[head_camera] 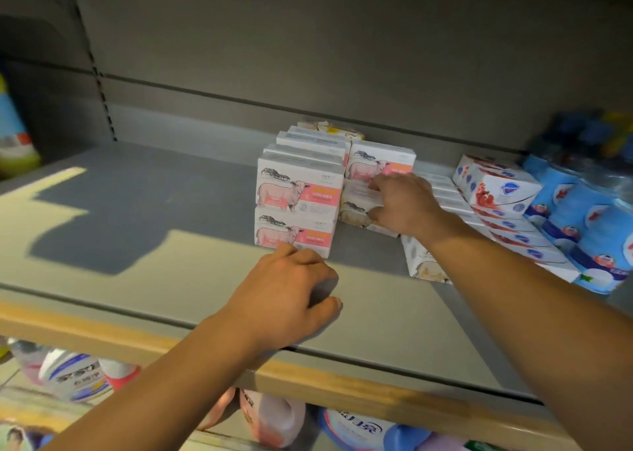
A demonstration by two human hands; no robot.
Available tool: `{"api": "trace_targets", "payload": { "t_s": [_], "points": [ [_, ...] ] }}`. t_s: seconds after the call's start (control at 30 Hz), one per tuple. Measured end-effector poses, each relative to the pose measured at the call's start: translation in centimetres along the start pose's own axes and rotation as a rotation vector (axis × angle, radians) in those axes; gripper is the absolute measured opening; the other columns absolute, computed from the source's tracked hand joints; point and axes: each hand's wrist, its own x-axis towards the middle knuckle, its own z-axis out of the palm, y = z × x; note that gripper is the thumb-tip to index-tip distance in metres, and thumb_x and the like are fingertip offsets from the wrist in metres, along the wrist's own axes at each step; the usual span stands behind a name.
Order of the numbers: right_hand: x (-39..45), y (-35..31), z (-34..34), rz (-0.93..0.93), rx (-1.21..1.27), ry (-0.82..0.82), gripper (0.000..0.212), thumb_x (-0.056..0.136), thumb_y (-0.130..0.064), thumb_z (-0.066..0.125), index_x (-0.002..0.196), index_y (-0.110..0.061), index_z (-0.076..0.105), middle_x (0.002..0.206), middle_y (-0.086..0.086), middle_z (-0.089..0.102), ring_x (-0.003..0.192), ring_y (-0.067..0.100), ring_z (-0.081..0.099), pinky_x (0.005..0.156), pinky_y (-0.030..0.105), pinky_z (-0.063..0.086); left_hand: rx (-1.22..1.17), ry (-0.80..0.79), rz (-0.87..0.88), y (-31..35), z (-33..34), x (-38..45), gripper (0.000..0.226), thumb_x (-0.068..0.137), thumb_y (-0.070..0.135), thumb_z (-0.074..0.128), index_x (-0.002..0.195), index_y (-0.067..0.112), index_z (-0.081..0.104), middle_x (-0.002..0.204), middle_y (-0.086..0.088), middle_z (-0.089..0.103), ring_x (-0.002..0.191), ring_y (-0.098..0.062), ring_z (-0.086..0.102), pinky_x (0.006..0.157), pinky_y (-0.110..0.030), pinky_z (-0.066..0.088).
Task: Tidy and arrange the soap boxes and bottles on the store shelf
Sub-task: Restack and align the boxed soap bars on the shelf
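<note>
Right hand (404, 203) grips a tilted soap box (359, 207), covering much of its face. Left hand (284, 296) rests on the shelf (154, 245), fingers loosely curled, holding nothing, just in front of the pink sheep-box stack (298, 203). Bottles (579, 210) beyond the right hand are blurred and cut off. Lower-shelf bottles (274, 416) are half hidden.

Stacked sheep soap boxes (298, 203) on shelf (137, 231), left of blue bottles (575, 210)
</note>
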Motion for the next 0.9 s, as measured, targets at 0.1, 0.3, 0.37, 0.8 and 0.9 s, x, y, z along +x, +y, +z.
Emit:
{"api": "trace_targets", "payload": {
  "t_s": [0.1,0.3,0.37,0.8,0.9],
  "points": [
    [-0.7,-0.6,-1.2,0.044,0.022,0.055,0.049,0.084,-0.028,0.066,0.131,-0.023,0.054,0.127,0.002,0.062,0.122,0.025,0.054,0.113,0.045,0.022,0.000,0.005,0.002,0.0,0.1,0.0,0.045,0.080,0.060,0.038,0.096,0.029,0.066,0.102,0.015,0.060,0.094,-0.015,0.043,0.087,-0.032,0.041],
    [-4.8,-0.7,-6.5,0.123,0.412,0.216,0.043,0.085,-0.026,0.067,0.127,-0.023,0.059,0.128,0.001,0.062,0.118,0.023,0.054,0.095,0.030,0.041,-0.020,-0.043,-0.021,0.2,-0.1,-0.1,0.055,0.076,0.063,0.034,0.103,0.030,0.068,0.110,0.013,0.062,0.101,-0.019,0.049,0.090,-0.035,0.043],
    [-7.3,-0.7,-7.7,0.163,0.516,0.233,0.040,0.084,-0.026,0.070,0.123,-0.024,0.063,0.123,-0.004,0.065,0.114,0.016,0.058,0.091,0.022,0.041,-0.046,-0.074,-0.030,0.6,-0.7,0.0,0.056,0.076,0.064,0.037,0.110,0.030,0.066,0.114,0.009,0.063,0.104,-0.021,0.052,0.091,-0.035,0.044],
    [-21.4,0.6,-5.2,0.164,1.119,-0.013,0.034,0.090,-0.018,0.067,0.122,-0.027,0.062,0.117,-0.009,0.064,0.099,0.001,0.064,0.082,0.012,0.049,-1.434,0.056,-0.364,8.5,-1.5,-0.8,0.020,0.090,0.013,0.065,0.110,0.011,0.065,0.092,-0.011,0.073,0.073,-0.025,0.071,0.059,-0.036,0.059],
    [-23.3,1.0,-2.5,0.135,1.373,-0.033,0.066,0.085,-0.008,0.073,0.139,-0.033,0.045,0.127,-0.011,0.059,0.109,0.001,0.062,0.089,0.019,0.051,-1.525,0.034,-0.537,8.0,-1.3,-0.1,0.018,0.091,0.021,0.066,0.103,0.007,0.067,0.087,-0.010,0.073,0.072,-0.020,0.071,0.056,-0.031,0.058]
  ]
}}
